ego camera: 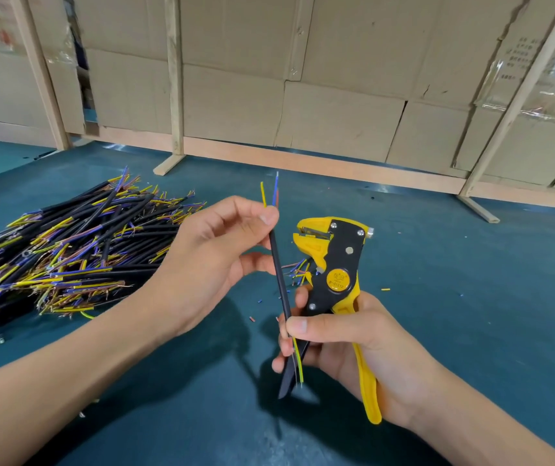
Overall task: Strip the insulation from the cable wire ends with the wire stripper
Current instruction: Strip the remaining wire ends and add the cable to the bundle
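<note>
Pinching the upper end of a black cable [277,264] between thumb and fingertips, the left hand [215,260] holds it nearly upright above the green table [454,297]. The right hand [346,341] grips the yellow wire stripper [335,264], thumb pressing the cable's lower end against its handles. A pile of cables [67,250] lies at left.

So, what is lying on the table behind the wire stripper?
Behind the wire stripper, a few loose cable ends with blue and yellow cores lie on the green table. The stripper and the right hand cover the rest.
</note>
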Motion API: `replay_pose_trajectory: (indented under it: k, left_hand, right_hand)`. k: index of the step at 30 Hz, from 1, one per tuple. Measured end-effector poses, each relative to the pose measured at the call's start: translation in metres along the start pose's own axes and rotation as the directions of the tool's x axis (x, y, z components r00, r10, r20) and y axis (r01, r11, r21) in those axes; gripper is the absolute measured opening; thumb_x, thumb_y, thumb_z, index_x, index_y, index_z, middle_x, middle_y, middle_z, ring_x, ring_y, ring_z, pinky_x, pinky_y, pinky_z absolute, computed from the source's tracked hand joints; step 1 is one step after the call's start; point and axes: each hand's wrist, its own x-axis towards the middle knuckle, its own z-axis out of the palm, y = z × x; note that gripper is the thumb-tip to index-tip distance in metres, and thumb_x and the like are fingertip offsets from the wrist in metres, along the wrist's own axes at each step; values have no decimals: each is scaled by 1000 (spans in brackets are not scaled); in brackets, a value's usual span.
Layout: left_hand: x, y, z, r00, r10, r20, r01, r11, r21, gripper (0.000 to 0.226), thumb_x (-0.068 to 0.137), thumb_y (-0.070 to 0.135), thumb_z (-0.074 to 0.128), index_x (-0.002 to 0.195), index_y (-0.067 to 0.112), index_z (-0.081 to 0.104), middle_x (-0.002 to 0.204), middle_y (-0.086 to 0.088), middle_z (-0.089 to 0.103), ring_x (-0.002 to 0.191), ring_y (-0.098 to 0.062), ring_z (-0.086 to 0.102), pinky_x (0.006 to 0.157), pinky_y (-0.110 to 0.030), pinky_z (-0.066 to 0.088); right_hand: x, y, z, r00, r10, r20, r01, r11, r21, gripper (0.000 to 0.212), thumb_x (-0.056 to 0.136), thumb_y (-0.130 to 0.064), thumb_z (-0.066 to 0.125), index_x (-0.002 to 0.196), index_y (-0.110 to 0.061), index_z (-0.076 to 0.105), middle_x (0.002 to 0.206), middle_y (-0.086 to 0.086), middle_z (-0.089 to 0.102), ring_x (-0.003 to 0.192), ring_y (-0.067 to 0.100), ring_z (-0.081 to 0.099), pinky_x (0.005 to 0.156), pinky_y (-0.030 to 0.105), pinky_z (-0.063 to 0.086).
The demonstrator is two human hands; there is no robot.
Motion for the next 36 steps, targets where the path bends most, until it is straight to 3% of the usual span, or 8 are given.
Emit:
replay_pose_trajectory:
  k: [4, 9, 13, 17, 24, 28, 33, 36]
  left_hand:
    - [-1, -5, 0, 974, 201, -105, -153, 924, 349, 30, 78, 28, 79, 89, 8, 59, 81, -7, 65, 57, -23, 61, 63, -38, 55]
    - [-3, 0, 0, 952, 297, -73, -241, 875, 421, 52, 79, 18, 81, 118, 27, 46, 78, -9, 66, 55, -28, 65, 61, -28, 55]
    - [-4, 2, 1, 957, 268, -114, -191, 873, 448, 47, 78, 24, 80, 118, 21, 56, 79, -6, 67, 58, -25, 67, 63, -28, 55]
    - [-4, 2, 3, 966, 201, -161, -114, 896, 430, 50, 75, 29, 79, 120, 19, 62, 82, -2, 70, 63, -20, 68, 76, -47, 60]
    - [-3, 1, -1, 970, 150, -193, -41, 878, 477, 47, 75, 33, 81, 114, 27, 56, 83, -4, 72, 63, -26, 73, 67, -33, 60]
    - [-4, -2, 2, 974, 58, -221, 20, 943, 332, 50, 66, 33, 83, 108, 12, 64, 82, -6, 71, 69, -26, 71, 66, -38, 59]
    - [-3, 2, 3, 971, -135, -196, 142, 990, 22, 53, 62, 19, 83, 108, -3, 69, 84, -10, 70, 72, -19, 69, 63, -24, 57]
    - [-3, 4, 4, 962, -226, -152, 220, 974, -52, 41, 66, 17, 81, 103, 1, 74, 89, -10, 69, 75, -18, 68, 66, -25, 57]
  right_hand:
    - [0, 1, 1, 1000, -10, -1, 10, 999, -34, 21, 75, 7, 75, 88, -6, 64, 76, 18, 53, 67, 34, 59, 74, 49, 57]
    - [-3, 1, 3, 999, -42, -4, 42, 997, -62, 21, 76, 8, 75, 86, -8, 67, 74, 16, 57, 68, 32, 60, 74, 48, 58]
    - [-4, 1, 5, 998, -61, -35, 57, 993, -106, 21, 75, 5, 76, 88, -8, 66, 77, 17, 60, 70, 36, 61, 78, 51, 59]
    - [-5, 1, 7, 993, -84, -86, 69, 985, -157, 23, 74, 3, 78, 90, -6, 64, 77, 15, 62, 69, 37, 63, 84, 57, 58]
    - [-10, -1, 11, 956, -239, -171, 157, 908, -389, 21, 69, -10, 80, 85, -14, 66, 76, 7, 68, 70, 38, 67, 82, 53, 59]
    - [-15, 0, 18, 936, -300, -182, 178, 853, -491, 20, 67, -19, 81, 81, -24, 68, 77, 4, 71, 78, 47, 65, 77, 59, 56]
    - [-18, 1, 18, 918, -361, -167, 196, 775, -601, 22, 68, -21, 82, 83, -23, 67, 74, -2, 71, 60, 16, 59, 62, 25, 55]
    - [-18, 1, 15, 917, -366, -155, 203, 766, -611, 21, 73, -14, 84, 83, -21, 67, 73, -3, 71, 59, 10, 57, 59, 19, 51]
